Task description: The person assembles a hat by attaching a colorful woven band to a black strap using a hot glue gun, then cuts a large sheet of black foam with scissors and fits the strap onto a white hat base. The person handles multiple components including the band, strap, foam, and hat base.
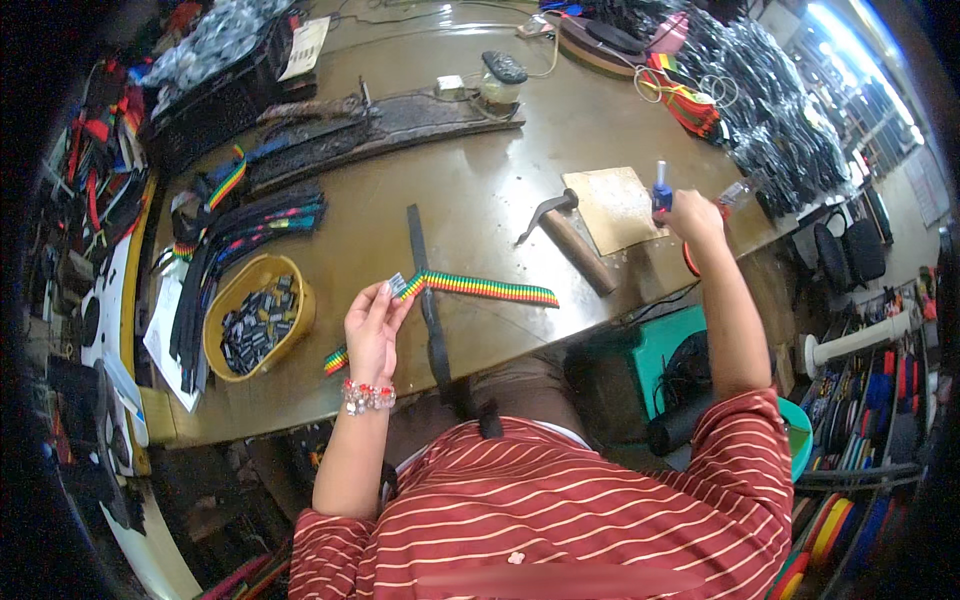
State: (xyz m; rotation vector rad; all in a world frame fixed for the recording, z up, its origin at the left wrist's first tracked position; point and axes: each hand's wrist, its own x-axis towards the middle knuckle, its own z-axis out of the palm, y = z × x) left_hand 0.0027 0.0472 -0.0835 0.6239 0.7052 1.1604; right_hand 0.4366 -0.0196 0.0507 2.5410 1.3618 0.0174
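Brightly striped strap [490, 288], bent — left hand [372, 318] pinches it, right hand [696, 217] grips blue object [661, 195].

A white strip light [866, 68] glows beyond the glossy brown table [590, 115].

Head view: looking down from the wearer's head, left of a side-by-side fisheye pair.
Facing forward and steeply downward over the striped shirt [560, 510], filling the lower middle with it at closest range. Keeping upright and unmirrored, with the wearer's left at picture left. Covering the tabletop [470, 220] across the middle from farther off, catching the left hand [372, 322] left of centre and the right hand [694, 218] right of centre. Reaching wide enough for the ceiling light [865, 70] at upper right, much farther away. Bending straight edges toward the rim and darkening to black at both sides.
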